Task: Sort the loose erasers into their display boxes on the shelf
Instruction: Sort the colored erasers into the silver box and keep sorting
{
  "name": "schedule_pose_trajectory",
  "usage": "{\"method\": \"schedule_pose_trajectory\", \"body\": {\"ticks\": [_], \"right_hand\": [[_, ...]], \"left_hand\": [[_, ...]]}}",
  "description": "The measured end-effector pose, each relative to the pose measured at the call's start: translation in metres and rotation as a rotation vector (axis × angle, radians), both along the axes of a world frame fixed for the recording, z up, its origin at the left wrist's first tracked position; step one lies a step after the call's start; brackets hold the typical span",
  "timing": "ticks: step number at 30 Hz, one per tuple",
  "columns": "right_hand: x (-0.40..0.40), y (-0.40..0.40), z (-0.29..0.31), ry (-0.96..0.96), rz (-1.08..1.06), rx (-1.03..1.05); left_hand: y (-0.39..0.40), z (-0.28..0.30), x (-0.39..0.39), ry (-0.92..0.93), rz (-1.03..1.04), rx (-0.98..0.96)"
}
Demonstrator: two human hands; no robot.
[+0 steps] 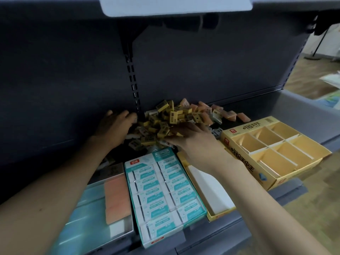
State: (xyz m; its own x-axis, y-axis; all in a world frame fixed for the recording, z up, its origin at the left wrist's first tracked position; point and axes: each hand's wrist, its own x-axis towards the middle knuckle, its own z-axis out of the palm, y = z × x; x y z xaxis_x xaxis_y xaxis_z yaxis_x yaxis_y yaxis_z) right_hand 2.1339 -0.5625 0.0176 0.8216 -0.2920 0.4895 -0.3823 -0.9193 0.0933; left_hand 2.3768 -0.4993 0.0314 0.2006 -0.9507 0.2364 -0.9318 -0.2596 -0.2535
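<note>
A big heap of loose erasers (173, 122) lies at the far side of the grey shelf (217, 234), against the dark back panel (64, 70). Most of them are yellow, and the orange ones (230, 113) are spread to the right part of the heap; a few grey or white ones are mixed in. The left hand (115, 128) is at the left edge of the heap, with the fingers stretched and a little apart, the fingertips close to the slotted upright (131, 78); it holds nothing that I can see. The right hand (195, 142) lies on the near right side of the heap, palm down. Its fingers go in between the yellow erasers, so I cannot tell if they are gripping some pieces or only resting on them. Near the front, in the middle, stands a teal and white display box (163, 192) which is full of wrapped erasers in two rows. Just right of it is a yellow box (211, 194) with a white inside, partly hidden under the right forearm. Further right stands a bigger yellow display box (276, 153) with white dividers, and its compartments show only the yellow bottom. On the left side is a clear tray (95, 208) with an orange card (116, 199) lying in it.
</note>
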Motion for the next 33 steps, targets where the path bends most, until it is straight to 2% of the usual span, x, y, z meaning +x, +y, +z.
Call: {"method": "schedule_pose_trajectory", "body": {"ticks": [2,5,10,17,21,26,33], "right_hand": [[0.011,-0.002,0.004,-0.018,0.052,-0.025],[0.027,-0.003,0.008,-0.021,0.137,-0.056],[0.047,-0.002,0.007,0.009,0.235,-0.038],[0.055,-0.006,0.004,0.059,0.285,0.018],[0.056,-0.005,0.014,0.132,0.216,0.163],[0.054,0.012,0.035,0.121,0.164,0.399],[0.054,0.057,0.037,0.123,0.215,0.548]], "left_hand": [[0.004,0.004,-0.010,0.113,0.007,-0.144],[0.017,0.005,-0.026,0.189,-0.016,-0.303],[0.043,0.008,-0.047,0.255,0.044,-0.375],[0.079,0.012,-0.065,0.442,0.132,-0.464],[0.104,0.006,-0.082,0.676,0.190,-0.577],[0.130,-0.004,-0.091,0.791,0.275,-0.722],[0.166,-0.005,-0.092,1.034,0.388,-0.877]]}}
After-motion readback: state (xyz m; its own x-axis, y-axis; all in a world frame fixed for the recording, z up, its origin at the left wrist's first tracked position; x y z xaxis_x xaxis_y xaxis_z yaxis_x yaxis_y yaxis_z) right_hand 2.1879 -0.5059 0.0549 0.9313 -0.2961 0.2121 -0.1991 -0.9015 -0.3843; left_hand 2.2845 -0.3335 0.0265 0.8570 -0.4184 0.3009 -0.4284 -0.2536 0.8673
